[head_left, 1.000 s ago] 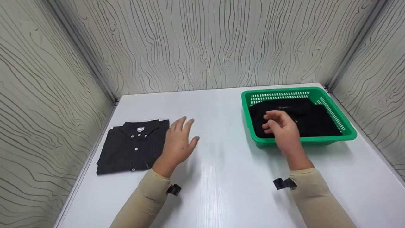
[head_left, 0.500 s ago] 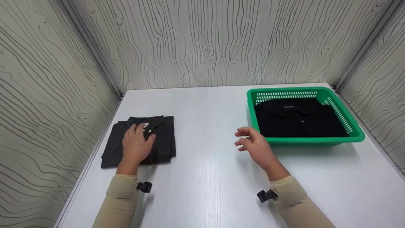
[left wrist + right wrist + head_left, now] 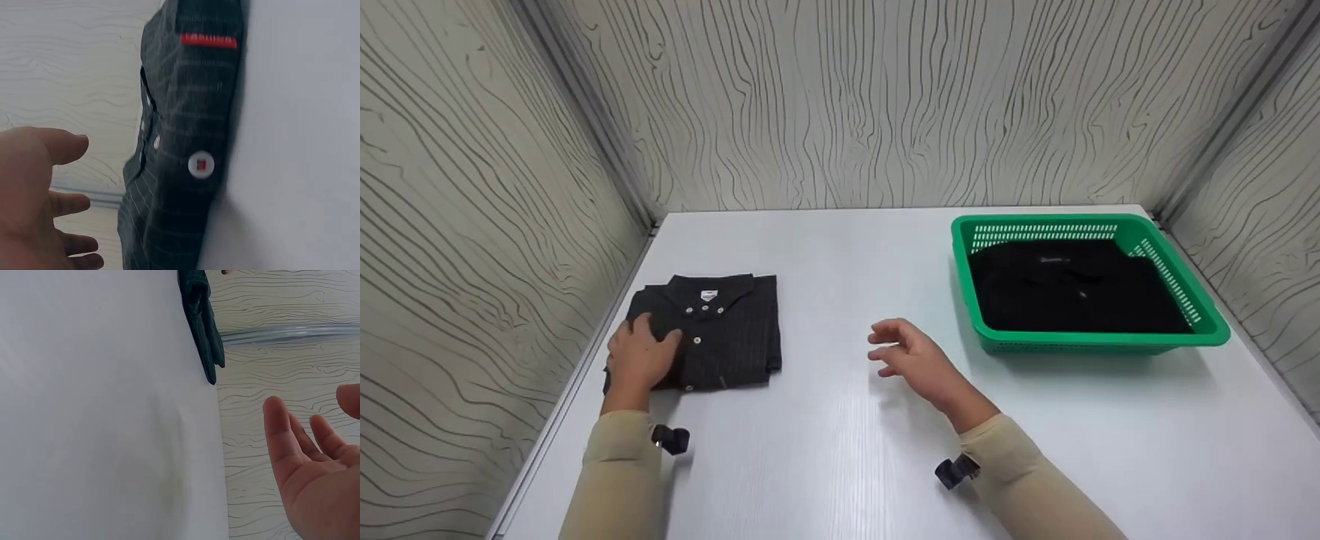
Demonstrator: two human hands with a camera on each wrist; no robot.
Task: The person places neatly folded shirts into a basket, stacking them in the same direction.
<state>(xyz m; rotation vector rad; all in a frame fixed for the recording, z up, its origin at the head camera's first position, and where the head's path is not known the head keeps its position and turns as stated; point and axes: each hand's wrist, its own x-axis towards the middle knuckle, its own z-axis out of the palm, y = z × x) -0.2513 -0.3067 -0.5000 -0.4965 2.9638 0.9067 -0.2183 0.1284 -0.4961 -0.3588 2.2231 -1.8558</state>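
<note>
two visible garments (image 3: 735,352) (image 3: 1080,296), one basket (image 3: 1099,339), one table (image 3: 840,255), two grips (image 3: 641,358) (image 3: 921,367)

We saw a white table (image 3: 825,450) with pale, wood-patterned walls (image 3: 840,97) along its far, left and right edges, and grey posts (image 3: 589,112) at its far corners.

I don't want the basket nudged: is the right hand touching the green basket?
Apart. The head view shows it: white tabletop is visible between the right hand and the near left corner of the green basket.
</note>
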